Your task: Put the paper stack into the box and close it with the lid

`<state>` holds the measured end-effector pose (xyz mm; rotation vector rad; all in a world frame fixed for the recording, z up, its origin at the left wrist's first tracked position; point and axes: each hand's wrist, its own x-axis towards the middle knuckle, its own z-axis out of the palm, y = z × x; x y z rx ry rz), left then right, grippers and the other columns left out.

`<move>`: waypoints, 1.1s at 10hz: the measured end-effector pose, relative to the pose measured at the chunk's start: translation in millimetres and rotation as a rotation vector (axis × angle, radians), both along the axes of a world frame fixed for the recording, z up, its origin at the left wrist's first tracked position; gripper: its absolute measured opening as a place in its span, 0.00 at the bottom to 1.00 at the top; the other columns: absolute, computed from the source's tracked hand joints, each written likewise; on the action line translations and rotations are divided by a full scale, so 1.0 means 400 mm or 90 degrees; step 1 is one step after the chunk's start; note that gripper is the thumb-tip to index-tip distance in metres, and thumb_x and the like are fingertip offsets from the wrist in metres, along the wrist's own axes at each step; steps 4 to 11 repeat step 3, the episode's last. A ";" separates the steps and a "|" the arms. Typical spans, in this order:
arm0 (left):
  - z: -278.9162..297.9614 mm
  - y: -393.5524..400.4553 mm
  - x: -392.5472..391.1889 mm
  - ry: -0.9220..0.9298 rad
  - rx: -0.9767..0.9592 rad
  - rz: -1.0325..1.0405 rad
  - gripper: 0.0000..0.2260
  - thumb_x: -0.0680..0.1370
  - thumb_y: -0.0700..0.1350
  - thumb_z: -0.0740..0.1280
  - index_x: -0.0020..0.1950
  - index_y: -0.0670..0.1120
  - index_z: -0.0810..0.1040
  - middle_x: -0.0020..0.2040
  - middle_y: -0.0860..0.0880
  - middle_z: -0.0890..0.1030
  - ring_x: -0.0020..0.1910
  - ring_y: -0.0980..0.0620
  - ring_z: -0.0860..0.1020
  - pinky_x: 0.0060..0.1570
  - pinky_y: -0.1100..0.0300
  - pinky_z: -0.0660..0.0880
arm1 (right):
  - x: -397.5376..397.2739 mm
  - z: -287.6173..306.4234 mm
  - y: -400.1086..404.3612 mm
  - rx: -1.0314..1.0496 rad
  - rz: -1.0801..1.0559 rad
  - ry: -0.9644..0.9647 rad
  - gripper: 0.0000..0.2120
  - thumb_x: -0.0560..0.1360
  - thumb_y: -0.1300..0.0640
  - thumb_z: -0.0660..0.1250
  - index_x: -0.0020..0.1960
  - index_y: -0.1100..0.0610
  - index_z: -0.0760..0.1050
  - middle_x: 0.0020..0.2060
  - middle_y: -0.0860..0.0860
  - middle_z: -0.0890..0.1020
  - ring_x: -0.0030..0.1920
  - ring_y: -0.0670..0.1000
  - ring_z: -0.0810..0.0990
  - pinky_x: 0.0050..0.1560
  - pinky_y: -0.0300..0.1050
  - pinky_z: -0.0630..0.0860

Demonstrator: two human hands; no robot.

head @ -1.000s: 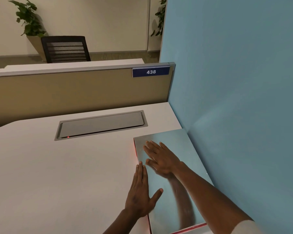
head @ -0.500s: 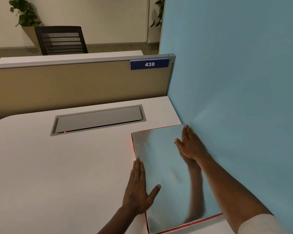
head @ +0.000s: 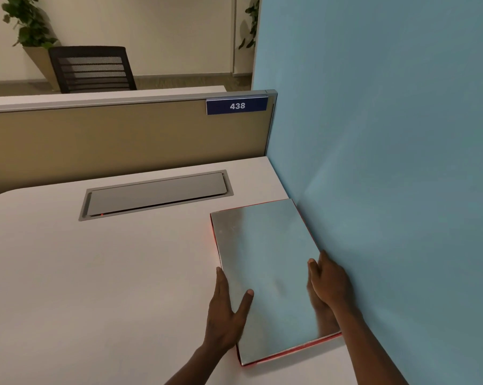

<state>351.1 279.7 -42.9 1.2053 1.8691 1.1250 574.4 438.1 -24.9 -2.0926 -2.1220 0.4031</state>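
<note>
Lid (head: 262, 259) seated on box (head: 290, 349) yet? (Ed.)
Looks so; box at desk's (head: 95, 273) right edge, tight vs. blue partition (head: 401, 162). Left hand (head: 226, 315) & right hand (head: 329, 284) flat, fingers straight, flanking lid's sides, prob. squaring it. (Photog.)

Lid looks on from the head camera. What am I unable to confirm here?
1. Paper stack: head view, covered by the mirrored lid; whether it is inside cannot be told.
2. Box: head view, only a red rim shows under the lid.
3. Lid's right edge: head view, hidden by the right hand against the blue partition.
</note>
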 end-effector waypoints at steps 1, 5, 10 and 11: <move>0.025 0.000 0.006 0.004 -0.044 -0.038 0.43 0.78 0.65 0.63 0.80 0.58 0.34 0.82 0.60 0.43 0.79 0.62 0.52 0.75 0.65 0.52 | -0.009 0.022 -0.010 -0.001 0.002 -0.010 0.26 0.83 0.49 0.57 0.73 0.66 0.67 0.63 0.64 0.80 0.63 0.63 0.79 0.62 0.54 0.75; 0.043 0.001 -0.041 0.035 -0.045 -0.043 0.45 0.78 0.66 0.62 0.84 0.50 0.41 0.84 0.55 0.44 0.84 0.54 0.48 0.81 0.58 0.48 | -0.048 0.050 -0.024 0.080 -0.013 0.020 0.29 0.82 0.48 0.59 0.75 0.66 0.64 0.66 0.64 0.77 0.66 0.64 0.75 0.66 0.56 0.73; 0.043 0.001 -0.041 0.035 -0.045 -0.043 0.45 0.78 0.66 0.62 0.84 0.50 0.41 0.84 0.55 0.44 0.84 0.54 0.48 0.81 0.58 0.48 | -0.048 0.050 -0.024 0.080 -0.013 0.020 0.29 0.82 0.48 0.59 0.75 0.66 0.64 0.66 0.64 0.77 0.66 0.64 0.75 0.66 0.56 0.73; 0.043 0.001 -0.041 0.035 -0.045 -0.043 0.45 0.78 0.66 0.62 0.84 0.50 0.41 0.84 0.55 0.44 0.84 0.54 0.48 0.81 0.58 0.48 | -0.048 0.050 -0.024 0.080 -0.013 0.020 0.29 0.82 0.48 0.59 0.75 0.66 0.64 0.66 0.64 0.77 0.66 0.64 0.75 0.66 0.56 0.73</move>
